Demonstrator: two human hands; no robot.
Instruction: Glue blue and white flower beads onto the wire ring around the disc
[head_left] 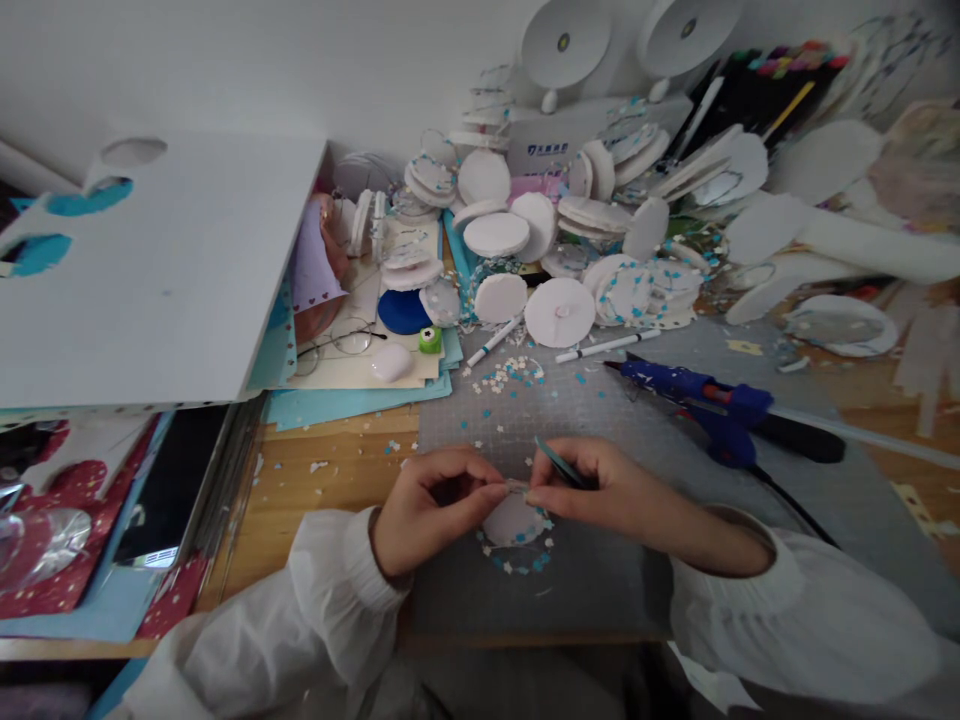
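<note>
A white round disc (517,522) with a wire ring (541,562) of tiny blue and white flower shapes hangs just over the grey cutting mat (615,595). My left hand (442,505) pinches the far edge of the ring between thumb and forefinger. Close beside it, my right hand (607,490) pinches the same edge. A slim teal tool that looks like tweezers (553,458) is also gripped in the right hand, pointing up and forward. My fingertips hide the spot where they meet the wire.
Loose paper flowers (510,375) are scattered ahead of my hands. A blue glue gun (697,395) lies to the right, its cord trailing nearby. White discs (561,312) with decorated rings pile up behind. At left are a white board (172,270), eyeglasses (352,338) and a phone (176,485).
</note>
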